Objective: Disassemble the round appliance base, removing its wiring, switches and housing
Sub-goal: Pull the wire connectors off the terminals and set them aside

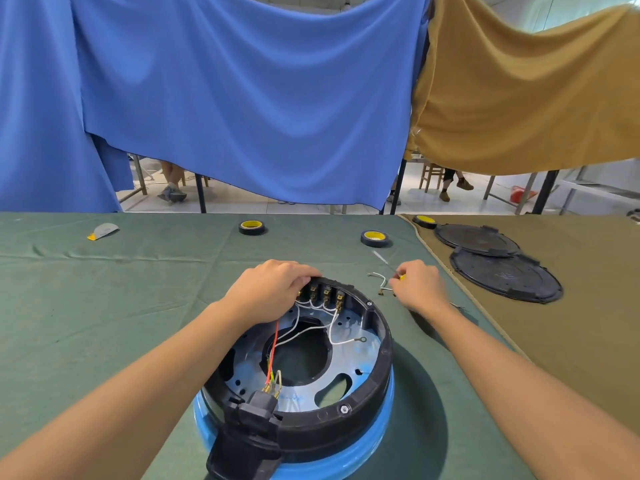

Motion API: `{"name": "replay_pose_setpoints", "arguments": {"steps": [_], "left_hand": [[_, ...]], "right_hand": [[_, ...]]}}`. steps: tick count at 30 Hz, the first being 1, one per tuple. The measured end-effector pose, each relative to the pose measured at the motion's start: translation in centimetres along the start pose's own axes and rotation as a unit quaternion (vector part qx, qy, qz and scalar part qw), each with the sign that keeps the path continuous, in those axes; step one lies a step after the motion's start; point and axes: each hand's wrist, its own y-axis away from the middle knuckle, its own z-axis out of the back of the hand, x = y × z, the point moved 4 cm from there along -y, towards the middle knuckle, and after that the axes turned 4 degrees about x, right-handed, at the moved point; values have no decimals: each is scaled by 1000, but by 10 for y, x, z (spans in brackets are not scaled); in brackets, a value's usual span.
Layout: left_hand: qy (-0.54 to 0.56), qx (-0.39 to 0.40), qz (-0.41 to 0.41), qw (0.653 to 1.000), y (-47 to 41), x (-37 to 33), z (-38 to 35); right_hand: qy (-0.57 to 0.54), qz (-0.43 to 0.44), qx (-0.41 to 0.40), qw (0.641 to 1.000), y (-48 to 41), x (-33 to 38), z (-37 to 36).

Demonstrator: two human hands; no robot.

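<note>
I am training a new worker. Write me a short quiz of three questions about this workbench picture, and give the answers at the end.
1. How many black tape rolls with yellow cores lie on the cloths?
2. True or false: the right hand rests inside the round black-and-blue appliance base.
3. The fingers of the left hand curl over: A) the row of switches at the base's far rim; B) the black plug at the near rim; C) the round black covers.

Key: 1. Three. 2. False: it pinches a small yellow item over the green cloth, beside the base. 3. A.
</note>
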Motion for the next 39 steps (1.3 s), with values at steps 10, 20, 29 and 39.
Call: {"name": "replay_pose_setpoints", "arguments": {"steps": [10,20,29,39], "left_hand": [[-4,12,30,999,5,-1,3],[67,22,25,997,-3,-4,17],[144,114,-29,983,-23,-23,9],[215,99,-44,971,-24,-19,5]], "right_hand": [[-237,30,54,970,35,0,63],[-92,214,106,967,96,42,94],[-68,239,127,960,124,50,97],[-20,266,70,961,124,62,81]]}}
